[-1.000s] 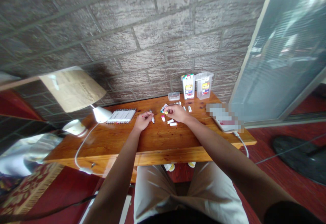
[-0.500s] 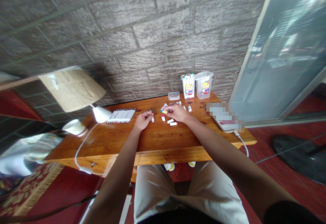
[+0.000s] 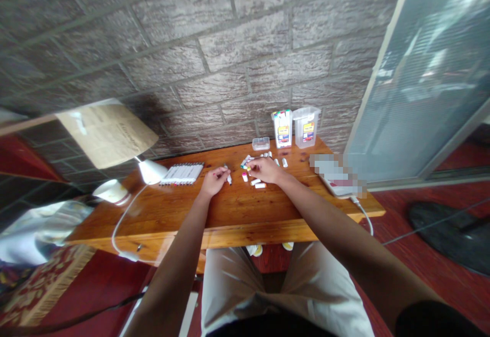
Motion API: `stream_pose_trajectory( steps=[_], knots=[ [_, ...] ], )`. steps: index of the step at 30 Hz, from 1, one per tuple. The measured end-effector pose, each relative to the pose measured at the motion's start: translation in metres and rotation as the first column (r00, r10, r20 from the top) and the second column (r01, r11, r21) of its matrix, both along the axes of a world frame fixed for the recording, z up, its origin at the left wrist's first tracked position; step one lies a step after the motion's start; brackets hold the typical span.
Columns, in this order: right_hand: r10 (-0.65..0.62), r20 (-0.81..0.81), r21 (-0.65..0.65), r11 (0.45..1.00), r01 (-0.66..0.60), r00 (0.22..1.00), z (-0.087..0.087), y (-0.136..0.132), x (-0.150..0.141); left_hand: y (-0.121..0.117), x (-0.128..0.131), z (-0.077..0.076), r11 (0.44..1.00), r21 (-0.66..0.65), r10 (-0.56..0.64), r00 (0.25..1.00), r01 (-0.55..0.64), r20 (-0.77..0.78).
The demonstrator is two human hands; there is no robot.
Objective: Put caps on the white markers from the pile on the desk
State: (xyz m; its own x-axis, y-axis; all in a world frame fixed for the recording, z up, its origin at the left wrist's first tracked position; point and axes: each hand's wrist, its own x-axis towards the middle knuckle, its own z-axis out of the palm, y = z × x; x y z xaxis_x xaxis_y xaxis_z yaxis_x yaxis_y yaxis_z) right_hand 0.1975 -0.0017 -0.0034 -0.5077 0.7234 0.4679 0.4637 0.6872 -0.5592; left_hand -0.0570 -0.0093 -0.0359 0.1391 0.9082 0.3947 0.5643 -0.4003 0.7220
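Observation:
At the middle of the desk my left hand [image 3: 215, 181] is closed, its fingers pinching a white marker [image 3: 229, 178] with a dark tip end. My right hand [image 3: 267, 169] is closed too, with a small yellow-ended marker cap [image 3: 248, 169] between thumb and fingers. Just below it lie a pink-ended cap [image 3: 245, 177] and a white cap [image 3: 261, 186] with an orange end. Several more white caps [image 3: 285, 163] are scattered behind and beside my right hand, which hides part of the group.
A row of white markers [image 3: 182, 173] lies left of my hands. Behind stand a transparent box of markers [image 3: 283, 131], a second transparent box [image 3: 306, 130] and a small plastic case [image 3: 261, 144]. A lamp [image 3: 151, 172] and paper cup [image 3: 112, 192] are left; a blurred device [image 3: 339, 176] lies right.
My right hand has shifted very slightly and its grip on the yellow-ended cap has turned a little. My left hand and the marker stay in place.

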Motion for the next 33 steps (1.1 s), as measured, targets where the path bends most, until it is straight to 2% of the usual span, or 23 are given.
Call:
stream_pose_trajectory(
  steps=[6,13,18,24,33],
  knots=[
    [0.014,-0.023,-0.037,0.999,-0.014,1.000,-0.003,0.003,0.000,0.000,0.000,0.000,1.000,-0.004,-0.008,1.000,0.008,0.015],
    [-0.003,-0.030,-0.018,1.000,0.002,1.000,-0.009,0.006,-0.001,-0.001,0.002,0.001,0.999,0.038,-0.002,1.000,0.002,-0.020],
    [-0.061,-0.099,-0.010,0.998,0.060,0.993,-0.011,0.007,-0.003,-0.003,0.004,0.001,0.993,0.058,0.106,0.993,-0.104,-0.044],
    [-0.143,-0.104,-0.019,0.990,0.142,0.984,-0.003,0.002,-0.001,-0.005,0.002,0.002,0.956,0.132,0.278,0.952,-0.261,-0.128],
    [-0.263,-0.062,-0.003,0.965,0.263,0.963,0.005,-0.004,0.000,-0.005,0.000,0.002,0.939,0.160,0.328,0.933,-0.305,-0.147]
  ],
)
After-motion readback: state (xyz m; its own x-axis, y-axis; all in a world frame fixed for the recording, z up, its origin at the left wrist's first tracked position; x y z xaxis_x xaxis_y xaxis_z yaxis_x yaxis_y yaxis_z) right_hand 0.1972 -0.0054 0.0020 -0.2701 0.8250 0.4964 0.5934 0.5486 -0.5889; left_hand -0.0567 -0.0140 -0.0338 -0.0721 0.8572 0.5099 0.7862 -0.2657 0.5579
